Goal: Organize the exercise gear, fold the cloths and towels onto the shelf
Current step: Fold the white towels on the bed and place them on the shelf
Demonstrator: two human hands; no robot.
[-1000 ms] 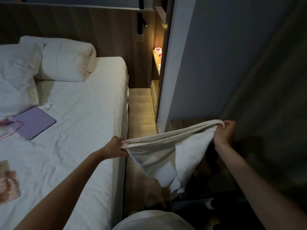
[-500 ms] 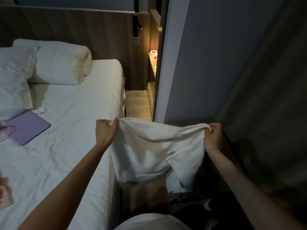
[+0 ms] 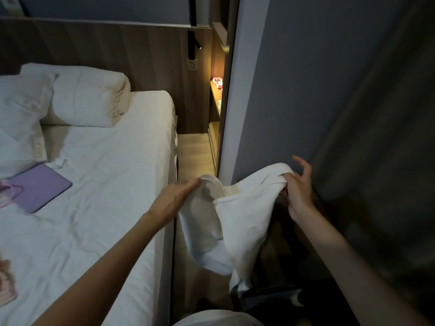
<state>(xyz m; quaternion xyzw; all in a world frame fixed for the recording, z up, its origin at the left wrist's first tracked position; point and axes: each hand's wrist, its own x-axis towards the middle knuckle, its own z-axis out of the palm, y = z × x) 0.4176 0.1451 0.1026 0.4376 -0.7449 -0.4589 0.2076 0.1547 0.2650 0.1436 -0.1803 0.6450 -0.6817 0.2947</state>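
So I've got the white towel (image 3: pixel 244 222) up in the air between both hands, hanging over the strip of floor (image 3: pixel 195 151) between the bed (image 3: pixel 106 175) and the grey wall (image 3: pixel 282 90). My left hand (image 3: pixel 176 200) has its fingers out straight with one end of the towel draped over the tips; thumb's hidden, so no clue if it's pinching. My right hand (image 3: pixel 299 191) has the other end bunched up at the thumb, fingers splayed loose. The middle sags and folds on itself. A purple tablet case (image 3: pixel 40 187) sits on the bed.
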